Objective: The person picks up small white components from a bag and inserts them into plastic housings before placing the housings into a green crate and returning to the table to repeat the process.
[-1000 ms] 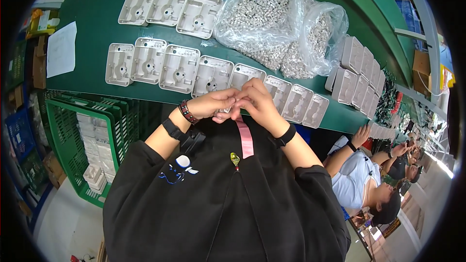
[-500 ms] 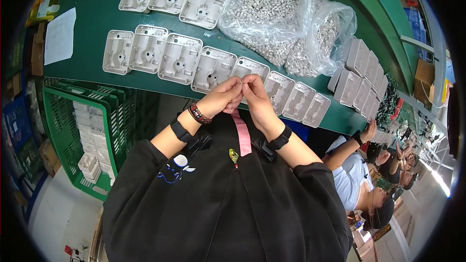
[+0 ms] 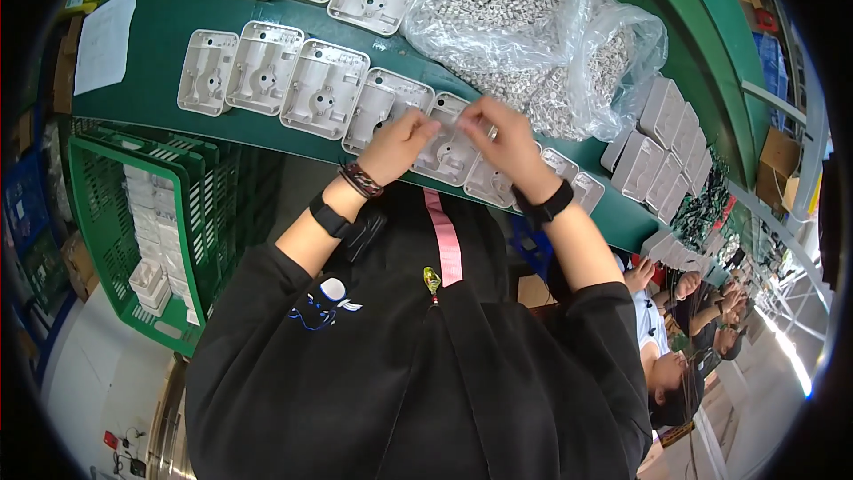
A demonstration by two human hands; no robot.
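Observation:
My left hand [image 3: 397, 144] is over the near edge of the green table, thumb and fingers pinched together. Whatever it holds is too small to make out. To its right, my right hand [image 3: 505, 144] hovers over the front row with curled fingers, and a tiny pale spot shows between them that I cannot identify. Below and between the hands lies an open light grey housing [image 3: 442, 160]. Another grey housing [image 3: 378, 107] is partly hidden by my left hand. Beyond them stands a clear plastic bag [image 3: 498, 0] full of small silvery parts.
A second bag [image 3: 609, 67] of small parts leans beside the first. More housings [image 3: 324, 93] line the table, with stacked ones [image 3: 653, 156] at right. A green crate [image 3: 191, 249] holding white boxes stands at left. Co-workers [image 3: 657, 347] sit at right.
My hands, together half a second ago, have parted. The right one has moved right and up over the housings; the left has shifted slightly left and up.

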